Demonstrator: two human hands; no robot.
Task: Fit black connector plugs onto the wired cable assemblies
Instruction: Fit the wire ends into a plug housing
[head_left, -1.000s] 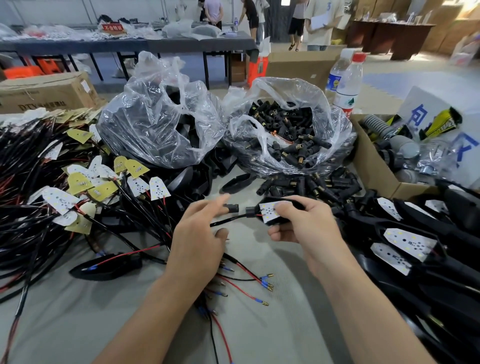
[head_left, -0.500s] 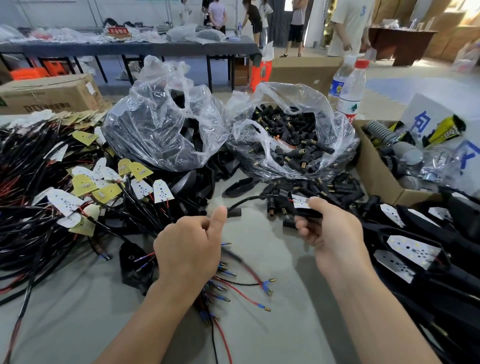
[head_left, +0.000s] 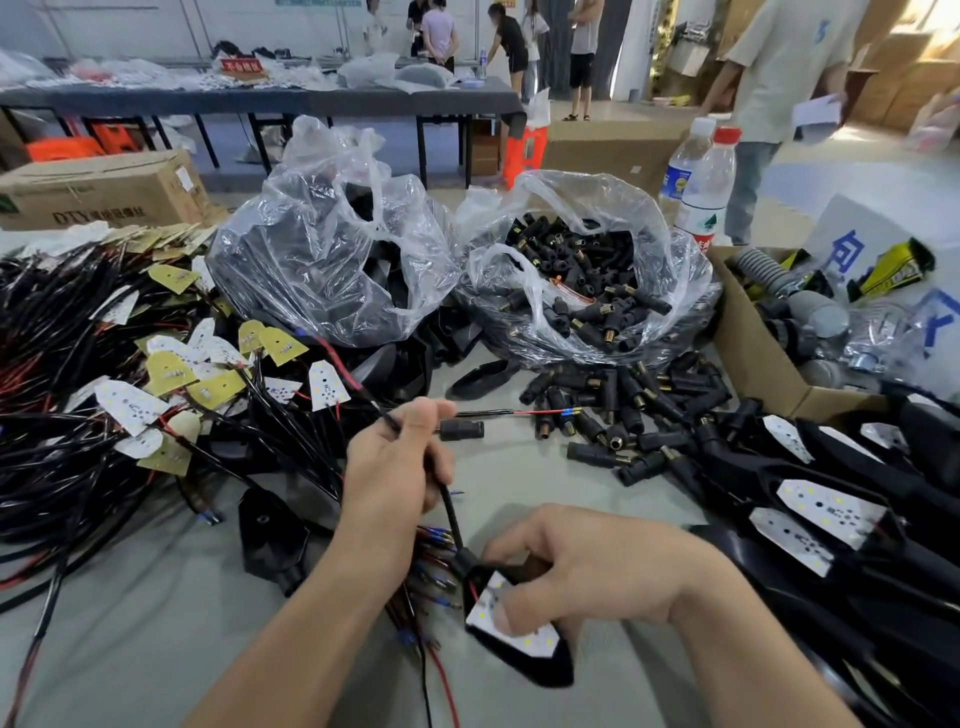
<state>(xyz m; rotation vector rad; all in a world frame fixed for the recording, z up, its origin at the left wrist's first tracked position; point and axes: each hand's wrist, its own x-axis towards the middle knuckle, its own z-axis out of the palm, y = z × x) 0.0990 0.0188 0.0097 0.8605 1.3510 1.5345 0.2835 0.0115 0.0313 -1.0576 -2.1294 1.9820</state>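
In the head view, the left hand (head_left: 392, 473) sits at centre frame with its back to the camera. Its forearm enters from 7 o'clock. The fingers are curled into a fist round a black cable (head_left: 451, 512), with the thumb stretched toward 1 o'clock. A black connector plug (head_left: 464, 430) juts out at 3 o'clock, just beside the thumb tip. A thin red wire (head_left: 535, 412) runs the same way just above the plug.

The right hand (head_left: 597, 577) lies at 4 o'clock from the left, low over the grey table (head_left: 519, 483). It grips a black lamp housing (head_left: 540, 670), and its thumb presses on the housing's white LED board (head_left: 535, 642). The cable drops from the left fist to the top of this housing.

The left fingertips are hidden under the palm. The right fingers are tucked behind the housing. Where the plug's rear end meets the cable cannot be made out, so I cannot tell whether it is seated.

A cluster of crimped wire ends (head_left: 436, 566) is partly covered by the left wrist.

At 1 o'clock, an open clear bag (head_left: 680, 270) holds more plugs, and loose plugs (head_left: 623, 410) are scattered in front of it. At 11 o'clock, the contents of a second bag (head_left: 322, 270) are only a dark blur through the plastic. The heap of wired cable assemblies (head_left: 78, 415) at 9 o'clock is cut off by the frame edge.
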